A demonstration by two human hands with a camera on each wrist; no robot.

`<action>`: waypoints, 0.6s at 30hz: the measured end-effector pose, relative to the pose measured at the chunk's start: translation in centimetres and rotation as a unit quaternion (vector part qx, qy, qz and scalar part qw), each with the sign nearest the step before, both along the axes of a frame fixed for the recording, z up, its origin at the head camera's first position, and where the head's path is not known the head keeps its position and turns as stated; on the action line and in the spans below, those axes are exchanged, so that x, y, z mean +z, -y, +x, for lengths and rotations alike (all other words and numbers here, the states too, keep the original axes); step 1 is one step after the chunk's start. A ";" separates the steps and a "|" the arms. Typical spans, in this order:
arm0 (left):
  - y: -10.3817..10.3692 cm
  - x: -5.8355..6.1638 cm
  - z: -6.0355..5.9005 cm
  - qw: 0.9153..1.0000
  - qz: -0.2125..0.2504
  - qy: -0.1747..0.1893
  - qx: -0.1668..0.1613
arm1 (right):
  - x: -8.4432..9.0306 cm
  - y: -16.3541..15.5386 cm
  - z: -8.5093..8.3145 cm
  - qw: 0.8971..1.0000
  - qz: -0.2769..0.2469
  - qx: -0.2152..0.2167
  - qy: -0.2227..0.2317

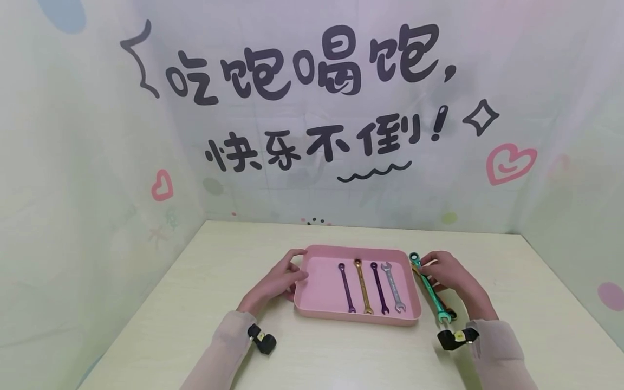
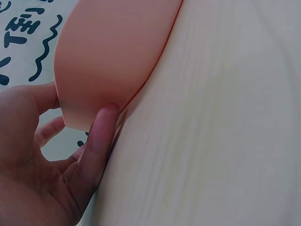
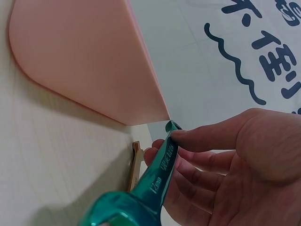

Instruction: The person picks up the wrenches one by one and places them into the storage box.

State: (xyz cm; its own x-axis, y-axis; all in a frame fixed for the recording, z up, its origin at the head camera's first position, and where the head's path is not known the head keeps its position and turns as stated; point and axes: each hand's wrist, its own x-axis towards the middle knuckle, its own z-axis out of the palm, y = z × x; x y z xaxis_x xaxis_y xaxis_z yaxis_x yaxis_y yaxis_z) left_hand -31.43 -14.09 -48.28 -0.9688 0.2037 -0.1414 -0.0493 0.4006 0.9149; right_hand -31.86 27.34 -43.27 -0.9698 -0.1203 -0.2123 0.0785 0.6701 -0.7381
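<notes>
The right hand (image 1: pixel 446 271) pinches a green wrench (image 1: pixel 429 287) on the table (image 1: pixel 195 325), just beside the pink tray (image 1: pixel 317 311). The left hand (image 1: pixel 280 279) steadies the tray's corner, fingers relaxed. Lifting the wrench level would likely clear the rim.

I see soft, even and bright light in all three views, with no glare. On the table (image 1: pixel 195 303) the shadows are weak: only a thin one under the pink tray (image 1: pixel 312 311). The head view bends at its edges, so the backdrop (image 1: pixel 73 162) looks curved, and the colours are a little pale. In the right wrist view the green wrench (image 3: pixel 155 188) is very close and its near end is blurred. In the left wrist view the tray wall is soft too.
</notes>
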 end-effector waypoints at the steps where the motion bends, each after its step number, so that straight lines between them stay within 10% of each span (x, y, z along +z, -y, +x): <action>1: 0.0 0.0 0.0 1.000 0.000 0.000 -0.001 | 0.0 0.0 0.0 1.000 0.000 0.000 -0.001; 18: -0.1 -0.2 0.0 1.000 -0.009 0.000 0.008 | 0.2 -0.1 0.1 1.000 -0.001 0.000 -0.004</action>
